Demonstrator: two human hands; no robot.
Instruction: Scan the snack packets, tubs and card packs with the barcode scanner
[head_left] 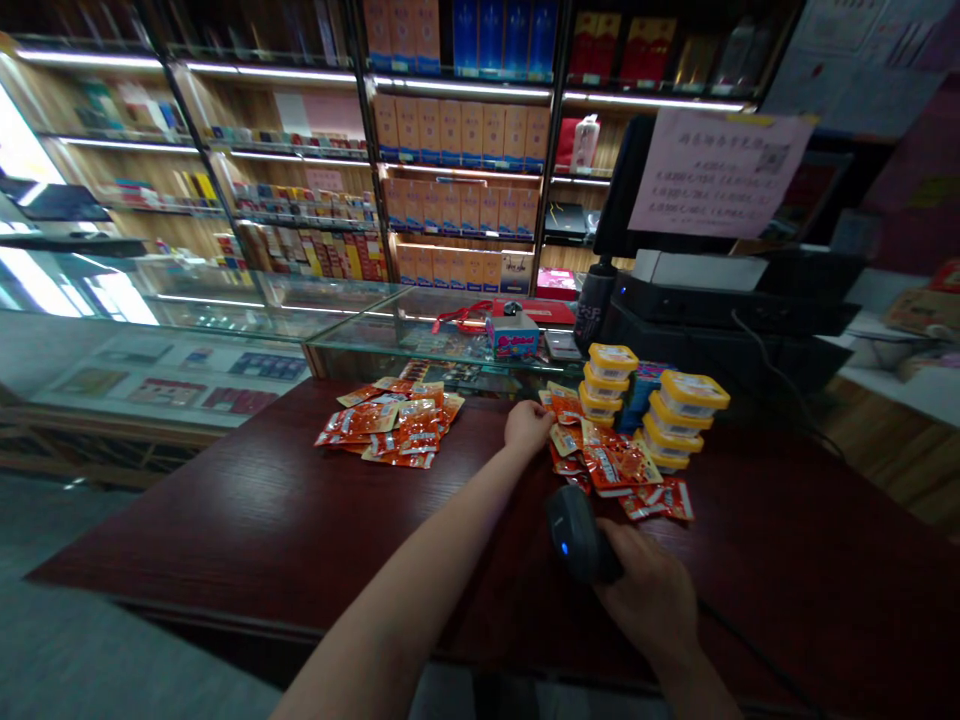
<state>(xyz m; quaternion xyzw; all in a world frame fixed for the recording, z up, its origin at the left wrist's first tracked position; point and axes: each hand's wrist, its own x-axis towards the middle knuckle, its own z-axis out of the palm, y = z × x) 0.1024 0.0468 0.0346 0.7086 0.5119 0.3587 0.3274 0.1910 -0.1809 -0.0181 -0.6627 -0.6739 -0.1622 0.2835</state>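
Observation:
My right hand (651,590) is wrapped round a black barcode scanner (576,535) with a small blue light, held low over the front of the counter. My left hand (527,430) reaches forward, its fingers curled at the left edge of a pile of orange-red snack packets (619,458). The fingertips pinch the edge of one packet (564,402), partly hidden by the hand. Farther left, a second heap of similar snack packets (405,425) lies on the counter. Yellow-lidded plastic tubs stand in a left stack (606,385) and a right stack (679,420) behind the right pile.
The dark red wooden counter (247,500) meets a glass display case (360,325) at the back. A small blue-and-pink box (514,337) sits on the glass. At right stands a monitor (626,190) with a paper sign (716,170). The scanner's cable (750,650) trails right.

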